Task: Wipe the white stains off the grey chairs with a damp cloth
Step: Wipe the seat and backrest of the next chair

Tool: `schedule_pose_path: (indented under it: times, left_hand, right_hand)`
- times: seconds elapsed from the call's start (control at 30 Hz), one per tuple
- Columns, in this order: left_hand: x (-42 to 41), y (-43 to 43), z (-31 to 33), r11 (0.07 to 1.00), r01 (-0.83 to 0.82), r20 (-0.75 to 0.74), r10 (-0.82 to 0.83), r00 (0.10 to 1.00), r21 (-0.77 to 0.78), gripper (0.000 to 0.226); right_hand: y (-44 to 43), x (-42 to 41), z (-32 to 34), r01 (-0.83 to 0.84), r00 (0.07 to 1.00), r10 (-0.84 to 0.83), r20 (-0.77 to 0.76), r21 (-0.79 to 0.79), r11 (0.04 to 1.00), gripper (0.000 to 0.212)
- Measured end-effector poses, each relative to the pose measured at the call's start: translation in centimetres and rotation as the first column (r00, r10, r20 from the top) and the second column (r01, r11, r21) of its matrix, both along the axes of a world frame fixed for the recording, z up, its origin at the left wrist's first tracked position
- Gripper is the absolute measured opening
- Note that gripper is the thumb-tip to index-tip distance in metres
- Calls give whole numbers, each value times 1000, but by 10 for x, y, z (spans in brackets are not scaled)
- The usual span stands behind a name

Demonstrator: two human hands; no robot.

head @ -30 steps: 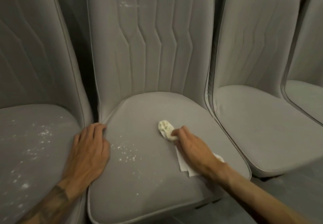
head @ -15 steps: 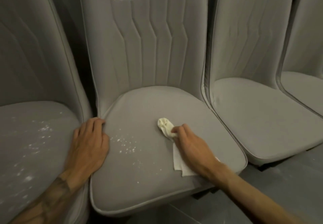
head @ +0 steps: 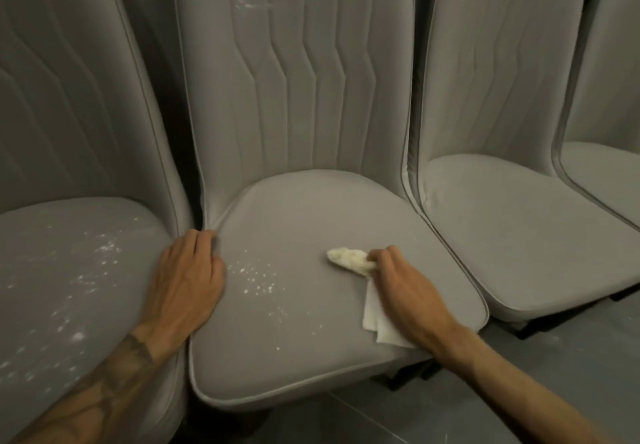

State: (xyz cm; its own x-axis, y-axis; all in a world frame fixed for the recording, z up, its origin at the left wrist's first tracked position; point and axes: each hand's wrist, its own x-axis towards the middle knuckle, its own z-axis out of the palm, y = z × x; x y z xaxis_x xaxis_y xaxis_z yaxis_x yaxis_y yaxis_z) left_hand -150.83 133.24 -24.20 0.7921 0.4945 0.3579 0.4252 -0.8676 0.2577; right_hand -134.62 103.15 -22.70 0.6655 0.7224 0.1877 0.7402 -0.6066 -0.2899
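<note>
The damp cloth (head: 349, 259) lay on the middle chair's seat (head: 311, 215), toward its right edge. Its crumpled yellowish end pointed to the back, and a flat white part trailed toward the front edge. The right hand (head: 408, 287) pinched it with curled fingers just behind the crumpled end. The left hand (head: 188, 277) rested flat on the left edge of this seat and held nothing. I judged the cloth light, soft and limp, so a bunched grip near the wad should press best. The white stains (head: 256, 275) sat near the left edge, apart from the cloth. More specks covered the left chair (head: 69, 270), and 1 mark (head: 251, 3) showed on the backrest. No container was in view.
</note>
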Motion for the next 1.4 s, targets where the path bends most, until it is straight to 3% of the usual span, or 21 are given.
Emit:
schedule_pose_path:
  times: [0.13, 0.23, 0.33, 0.4, 0.57, 0.63, 0.7, 0.77, 0.83, 0.97, 1.07, 1.17, 1.23, 1.4]
  left_hand:
    - [-8, 1, 3, 998, 41, 23, -42, 999, 38, 28]
    - [-24, 0, -5, 995, 57, 36, -60, 998, 79, 30]
    - [-36, -5, -18, 985, 76, 30, -82, 996, 154, 31]
    - [-40, -6, -22, 982, 81, 24, -86, 996, 171, 33]
    - [-39, -11, -23, 993, 26, 21, -28, 999, 113, 33]
    - [-39, -12, -22, 996, 5, 24, -7, 1000, 88, 34]
    - [-39, -13, -21, 996, -9, 20, 7, 1000, 93, 34]
    - [-40, -15, -20, 995, -16, 19, 14, 1000, 99, 33]
    - [-40, -15, -18, 996, -23, 26, 21, 999, 84, 31]
    - [-41, -16, -15, 996, -75, 28, 73, 997, 56, 28]
    - [-41, -14, -13, 991, -129, 41, 127, 991, 33, 28]
    - [-40, -13, -14, 988, -153, 38, 153, 988, 6, 33]
    - [-40, -11, -11, 988, -153, 30, 154, 988, -27, 29]
    - [-46, 8, -1, 998, -36, -14, 35, 999, -48, 21]
  right_hand:
    - [-36, 19, 4, 249, 968, -249, 22, 11, 968, 24]
    - [4, -19, -4, 106, 993, -107, 42, 18, 994, 25]
    - [41, -48, -7, -106, 991, 109, -76, 44, 993, 26]
    - [42, -36, -3, -137, 986, 144, -87, 74, 988, 28]
    - [44, 15, -4, 179, 983, -178, -40, 25, 984, 22]
    - [70, -4, -3, 90, 995, -86, -53, 60, 994, 22]
    - [91, -32, -10, -121, 990, 128, -53, 120, 985, 32]
    - [99, -40, -12, -254, 966, 258, -29, 101, 962, 29]
    - [107, -22, -9, -249, 965, 255, -59, 90, 964, 18]
    - [152, 10, -1, -108, 993, 110, -41, 37, 993, 20]
    - [178, -14, -6, -326, 941, 334, -59, 121, 938, 16]
    - [168, -33, -19, -528, 848, 530, -12, 71, 846, 20]
    - [169, -22, -15, -537, 842, 539, -23, 50, 842, 21]
    - [205, -2, -3, -379, 925, 380, -7, 39, 925, 23]
